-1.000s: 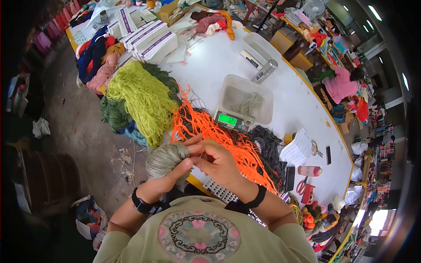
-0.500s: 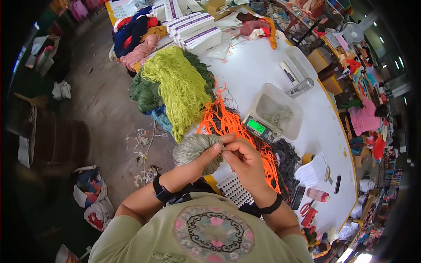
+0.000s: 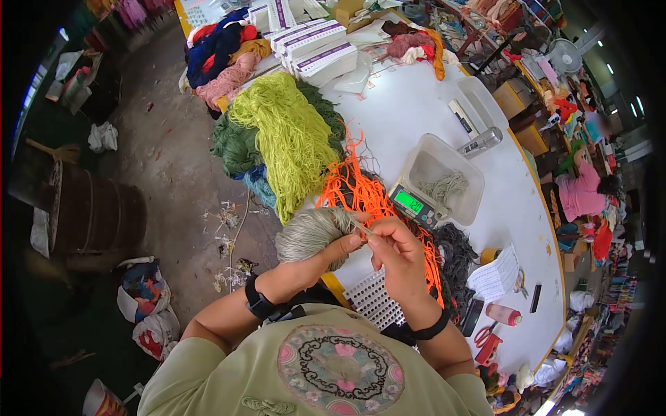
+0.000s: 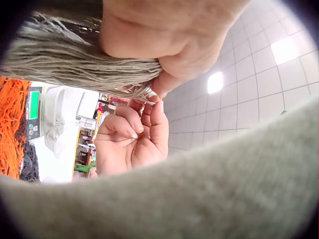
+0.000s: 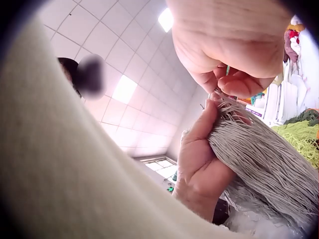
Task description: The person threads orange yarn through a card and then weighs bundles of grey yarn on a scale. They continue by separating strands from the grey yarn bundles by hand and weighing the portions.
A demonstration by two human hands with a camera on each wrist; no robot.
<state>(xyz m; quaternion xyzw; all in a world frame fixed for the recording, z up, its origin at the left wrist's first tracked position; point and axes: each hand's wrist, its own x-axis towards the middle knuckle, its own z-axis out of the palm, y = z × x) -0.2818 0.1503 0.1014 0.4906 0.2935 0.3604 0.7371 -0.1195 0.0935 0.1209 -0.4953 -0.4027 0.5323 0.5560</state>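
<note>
A thick grey-green yarn bundle [image 3: 305, 236] lies in the left hand [image 3: 316, 267], which grips it near its right end, thumb on top. The right hand [image 3: 399, 260] pinches strands at that end between thumb and fingertips. In the left wrist view the right hand [image 4: 132, 134] has its fingertips at the gathered strands, beside the left hand [image 4: 172, 37]. The right wrist view shows the yarn [image 5: 264, 154] fanning out from the left hand [image 5: 202, 164], with the right hand [image 5: 229, 45] pinching at its tip.
Orange yarn [image 3: 357, 191] and lime yarn [image 3: 284, 139] lie on the table beyond the hands. A scale [image 3: 415, 204] with a green display stands by a plastic tub [image 3: 472, 187] holding some yarn. A perforated white tray [image 3: 374, 298] is near the body.
The head view has shifted, so the table and hands appear farther right than at first. The right hand has drawn slightly away from the bundle, with a pinched strand now visible between the hands.
</note>
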